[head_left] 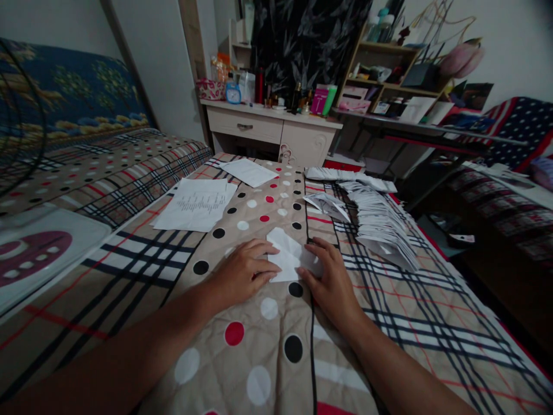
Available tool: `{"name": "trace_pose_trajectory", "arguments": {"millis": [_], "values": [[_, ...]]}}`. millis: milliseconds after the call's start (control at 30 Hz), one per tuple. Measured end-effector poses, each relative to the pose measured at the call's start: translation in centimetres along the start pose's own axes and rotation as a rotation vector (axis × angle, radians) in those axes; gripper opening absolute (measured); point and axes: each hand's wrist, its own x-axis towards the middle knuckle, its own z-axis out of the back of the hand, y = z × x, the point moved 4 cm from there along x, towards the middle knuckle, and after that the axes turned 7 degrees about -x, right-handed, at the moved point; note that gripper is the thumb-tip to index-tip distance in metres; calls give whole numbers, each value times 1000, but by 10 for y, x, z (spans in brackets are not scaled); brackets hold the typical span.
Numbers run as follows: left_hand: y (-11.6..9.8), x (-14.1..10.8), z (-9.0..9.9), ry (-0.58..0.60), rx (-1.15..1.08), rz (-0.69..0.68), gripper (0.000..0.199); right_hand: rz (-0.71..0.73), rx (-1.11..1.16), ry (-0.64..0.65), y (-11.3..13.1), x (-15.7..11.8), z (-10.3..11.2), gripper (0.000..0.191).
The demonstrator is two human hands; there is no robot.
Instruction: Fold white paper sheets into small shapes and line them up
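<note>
A small white folded paper [286, 257] lies on the patterned bedspread [242, 369] in front of me. On its left edge rest the fingertips of my left hand [244, 268], the fingers slightly bent and apart. My right hand [330, 276] touches the paper's right side, thumb near the lower edge and fingers spread above it. Further off to the left lie printed white sheets [194, 204] and another white sheet [249, 172]. Folded paper pieces [327, 206] sit beyond my right hand, beside a long row of stacked folded papers [380, 222].
A white dresser [246, 125] with bottles and boxes stands past the bed's far edge. A shelf unit [389, 86] is at the back right. At the left edge is a white item with a pink oval [34, 256].
</note>
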Motion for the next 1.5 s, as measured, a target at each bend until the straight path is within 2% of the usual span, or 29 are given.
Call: {"name": "trace_pose_trajectory", "arguments": {"millis": [200,300,433,500,600,700,800,933,1033,1167,1267,1333,1500], "values": [[0,0,-1,9,-5,-14,17,103,47,-48,10,-1,8,31],[-2,0,0,-3,-10,-33,17,168,36,-19,17,-1,9,24],[-9,0,4,-55,61,-61,36,243,12,60,24,-1,6,17],[-14,-1,3,-30,137,-80,43,255,15,81,26,-1,5,16],[-17,-1,2,17,243,-72,36,248,32,102,28,-2,5,14],[-15,-1,4,20,295,13,29,235,15,115,29,-3,6,13],[-12,-1,6,10,299,74,27,180,2,101,26,-3,8,17],[-7,0,4,22,251,92,26,5,48,58,13,0,10,23],[-4,-1,2,24,229,105,25,-85,-2,52,5,3,12,14],[-2,-1,1,18,225,109,26,-192,-124,136,2,7,13,32],[-2,-2,0,14,225,105,27,-265,-142,203,1,6,11,36],[-3,-1,1,9,229,100,27,-284,-33,186,0,5,9,37],[-14,-1,5,4,218,39,31,-308,484,91,1,0,4,40]]}}
